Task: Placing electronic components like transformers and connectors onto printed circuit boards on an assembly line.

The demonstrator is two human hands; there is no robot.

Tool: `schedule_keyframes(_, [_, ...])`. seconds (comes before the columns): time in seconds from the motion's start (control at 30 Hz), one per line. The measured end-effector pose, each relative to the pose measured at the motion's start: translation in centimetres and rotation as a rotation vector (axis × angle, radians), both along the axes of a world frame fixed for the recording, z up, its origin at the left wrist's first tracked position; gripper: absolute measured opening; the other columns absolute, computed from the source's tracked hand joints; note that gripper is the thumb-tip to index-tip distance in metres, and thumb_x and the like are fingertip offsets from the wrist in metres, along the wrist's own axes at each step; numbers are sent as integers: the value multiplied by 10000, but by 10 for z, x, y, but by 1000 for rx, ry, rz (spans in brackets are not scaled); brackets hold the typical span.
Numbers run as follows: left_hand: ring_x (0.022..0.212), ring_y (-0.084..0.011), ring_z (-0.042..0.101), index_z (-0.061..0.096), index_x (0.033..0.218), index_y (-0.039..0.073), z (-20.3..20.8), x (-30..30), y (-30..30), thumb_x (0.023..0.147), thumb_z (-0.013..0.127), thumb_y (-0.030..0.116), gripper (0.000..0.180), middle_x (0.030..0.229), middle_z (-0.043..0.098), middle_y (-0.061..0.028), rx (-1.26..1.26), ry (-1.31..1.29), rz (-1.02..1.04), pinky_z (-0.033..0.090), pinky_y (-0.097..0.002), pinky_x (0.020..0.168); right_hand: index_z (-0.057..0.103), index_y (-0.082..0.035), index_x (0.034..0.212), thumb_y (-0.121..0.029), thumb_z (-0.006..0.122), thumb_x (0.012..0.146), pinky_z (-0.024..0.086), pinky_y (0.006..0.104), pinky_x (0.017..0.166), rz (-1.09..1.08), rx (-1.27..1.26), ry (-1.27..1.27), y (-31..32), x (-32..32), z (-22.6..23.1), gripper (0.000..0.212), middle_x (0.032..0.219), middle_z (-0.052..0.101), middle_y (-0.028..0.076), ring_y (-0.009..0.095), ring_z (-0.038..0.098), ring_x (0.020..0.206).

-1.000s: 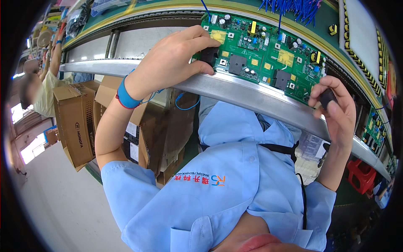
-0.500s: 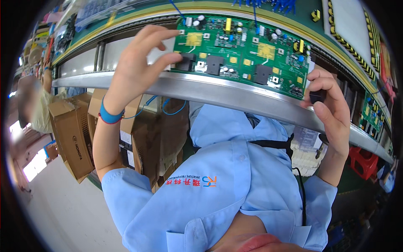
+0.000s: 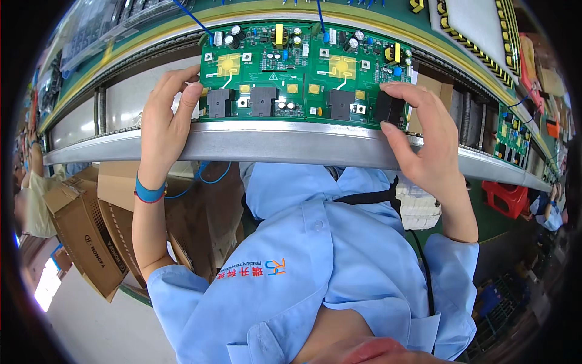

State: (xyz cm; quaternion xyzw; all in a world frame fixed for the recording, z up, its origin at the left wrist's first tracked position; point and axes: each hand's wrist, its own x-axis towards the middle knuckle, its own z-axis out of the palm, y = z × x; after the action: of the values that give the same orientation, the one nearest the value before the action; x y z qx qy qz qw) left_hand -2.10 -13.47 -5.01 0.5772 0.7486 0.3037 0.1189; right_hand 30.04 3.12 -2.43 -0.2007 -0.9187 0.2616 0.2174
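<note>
A long green circuit board (image 3: 288,71) lies across the metal rails in front of me, carrying capacitors, yellow patches and black box-shaped relays (image 3: 264,102). My right hand (image 3: 427,136) pinches another black relay (image 3: 388,109) between thumb and fingers at the board's near right corner. Whether its pins sit in the board cannot be seen. At the board's left end, my left hand (image 3: 167,112) is against the edge, thumb and bent fingers apart, holding no loose part. A blue wristband (image 3: 150,193) circles that wrist.
The silver rail (image 3: 291,142) runs along the near side. Another green board (image 3: 512,139) lies farther right on the line. A white tray edged with yellow-black parts (image 3: 473,27) stands at the back right. Cardboard boxes (image 3: 91,227) and a red stool (image 3: 506,197) are below.
My right hand has brought the black relay from beside the right edge onto the board's near right corner. My left hand has moved off the leftmost relay to the board's left edge. The view has shifted.
</note>
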Motion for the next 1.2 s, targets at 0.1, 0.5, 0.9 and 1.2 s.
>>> schedule_keyframes(0.1, [903, -278, 626, 645, 1166, 29, -1, -1, 0, 993, 565, 257, 298, 1022, 642, -134, -5, 2, -8, 479, -357, 814, 549, -36, 1245, 18, 708, 717, 450, 390, 832, 20, 102, -73, 0, -3, 3, 555, 1078, 655, 109, 288, 615, 973])
schedule_keyframes(0.5, [935, -345, 627, 645, 1145, 2, 5, 1, 0, 995, 543, 195, 265, 1034, 642, -168, 7, -10, -28, 478, -377, 833, 467, -43, 1361, -60, 727, 739, 410, 392, 837, 88, 156, -268, 2, -4, 21, 674, 1022, 649, 90, 264, 599, 1000])
schedule_keyframes(0.9, [925, -400, 566, 628, 1079, -5, 22, 51, 63, 998, 485, 174, 243, 975, 596, -188, -120, -11, -374, 452, -439, 810, 551, -56, 1304, -137, 626, 821, 510, 361, 678, 198, 175, 119, -38, -5, -11, 496, 1142, 644, 76, 221, 657, 855])
schedule_keyframes(1.2, [934, -388, 587, 627, 1098, -16, 28, 108, 123, 950, 539, 122, 220, 995, 608, -182, -139, 35, -648, 479, -437, 813, 582, -48, 1253, -155, 597, 799, 509, 286, 506, 82, 375, -220, -40, -5, -14, 467, 933, 627, 35, 162, 638, 671])
